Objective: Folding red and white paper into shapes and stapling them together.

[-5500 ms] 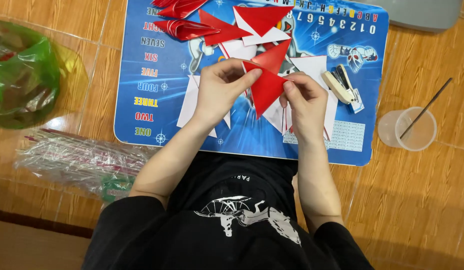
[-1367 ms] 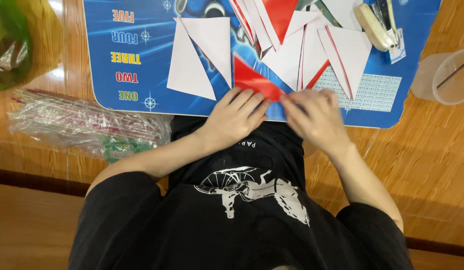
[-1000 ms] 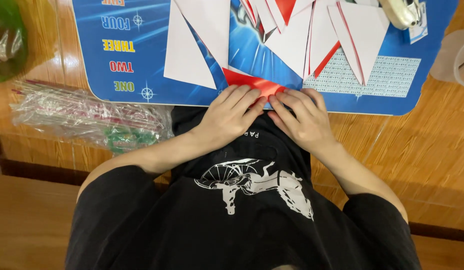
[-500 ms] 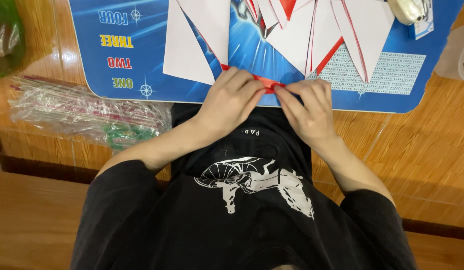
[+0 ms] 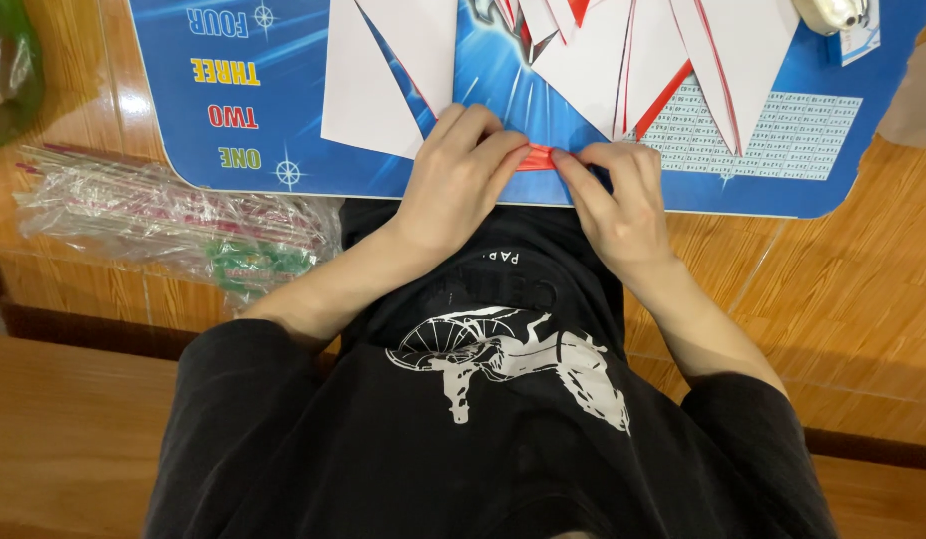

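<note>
Now both hands' fingers (image 5: pixel 488 150) press flat on the red paper (image 5: pixel 536 158) between them.

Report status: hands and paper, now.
Left hand and right hand both pressing red paper flat on blue mat. White paper triangles just beyond, not blocking.

Both hands, left hand (image 5: pixel 461 170) and right hand (image 5: pixel 615 195), press red paper (image 5: pixel 536 157) onto blue mat (image 5: pixel 313 150).

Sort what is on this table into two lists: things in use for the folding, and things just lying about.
In use:
left hand
right hand
red paper strip, pressed under both hands
blue mat

Lying about:
white paper triangles
bag of straws
green bag
stapler
</note>
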